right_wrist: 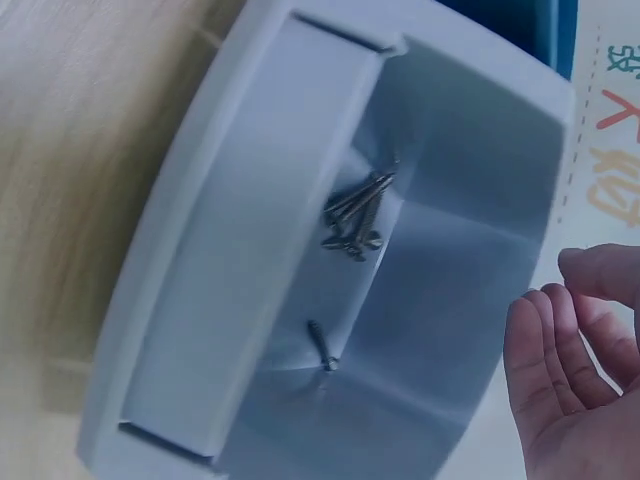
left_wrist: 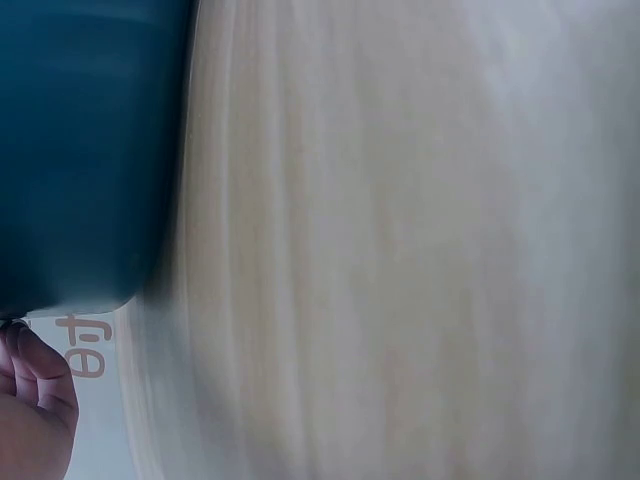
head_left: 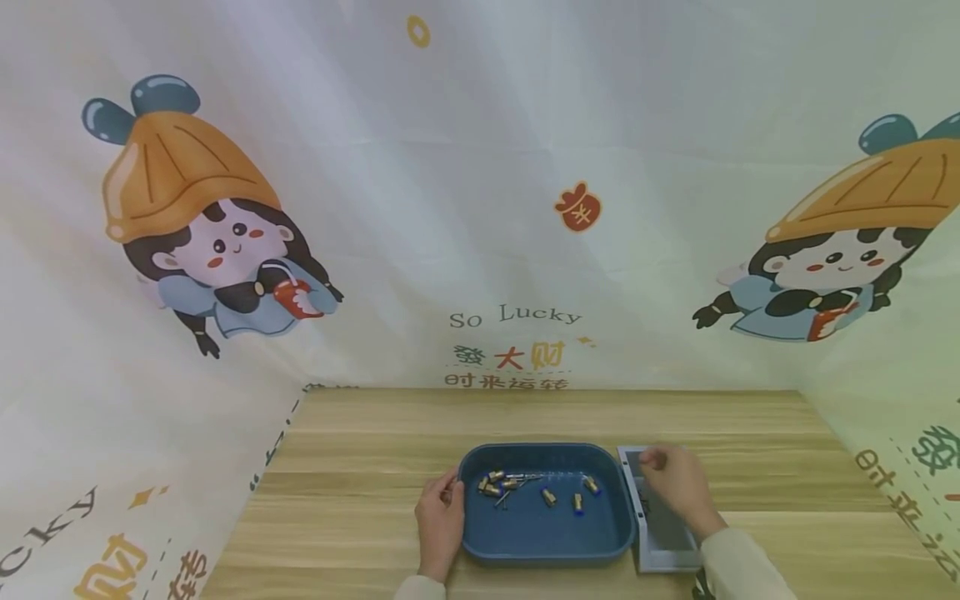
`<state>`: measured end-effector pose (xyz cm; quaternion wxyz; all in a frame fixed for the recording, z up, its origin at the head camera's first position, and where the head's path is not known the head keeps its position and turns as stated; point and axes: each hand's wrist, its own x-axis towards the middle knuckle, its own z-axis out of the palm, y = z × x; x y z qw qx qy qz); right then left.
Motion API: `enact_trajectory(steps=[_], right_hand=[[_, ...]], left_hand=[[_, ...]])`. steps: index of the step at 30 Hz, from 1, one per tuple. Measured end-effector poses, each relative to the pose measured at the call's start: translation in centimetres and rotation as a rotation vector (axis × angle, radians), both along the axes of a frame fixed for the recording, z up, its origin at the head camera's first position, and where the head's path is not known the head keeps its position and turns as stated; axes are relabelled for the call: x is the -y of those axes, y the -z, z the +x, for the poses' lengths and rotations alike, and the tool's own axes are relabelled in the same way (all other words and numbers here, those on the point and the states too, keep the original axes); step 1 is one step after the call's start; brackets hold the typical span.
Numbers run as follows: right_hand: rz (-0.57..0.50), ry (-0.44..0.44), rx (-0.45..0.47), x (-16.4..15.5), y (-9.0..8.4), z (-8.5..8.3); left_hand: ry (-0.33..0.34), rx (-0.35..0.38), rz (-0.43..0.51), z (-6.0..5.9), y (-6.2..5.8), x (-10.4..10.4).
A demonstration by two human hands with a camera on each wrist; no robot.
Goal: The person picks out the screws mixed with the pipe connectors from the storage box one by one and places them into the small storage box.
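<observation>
At the left side of a blue plastic tub (head_left: 547,537), my left hand (head_left: 441,523) grips the rim. The left wrist view catches its curled fingers (left_wrist: 45,375) at the tub's edge. Inside the tub lie several brass fittings with blue ends (head_left: 549,497) and a few screws (head_left: 502,502) among the left cluster. My right hand (head_left: 681,487) hovers over a light grey box (right_wrist: 190,260), fingers loosely bent and thumb apart, with nothing visible between them. Several screws (right_wrist: 355,215) are heaped in the box, and a single screw (right_wrist: 322,345) lies apart from them.
The grey box stands close against the tub's right side on a wood-grain table (head_left: 360,467). A pale printed cloth (head_left: 465,208) with cartoon figures and lettering hangs behind the table and along both sides.
</observation>
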<state>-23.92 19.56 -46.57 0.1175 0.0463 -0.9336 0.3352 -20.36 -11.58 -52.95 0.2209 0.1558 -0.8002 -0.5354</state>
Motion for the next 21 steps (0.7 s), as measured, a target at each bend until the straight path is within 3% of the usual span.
enact_trajectory(steps=[21], right_hand=[[-0.093,-0.140,0.039,3.5,-0.6,-0.3]], left_hand=[[0.004,0.000,0.009,-0.1,0.2,0.1]])
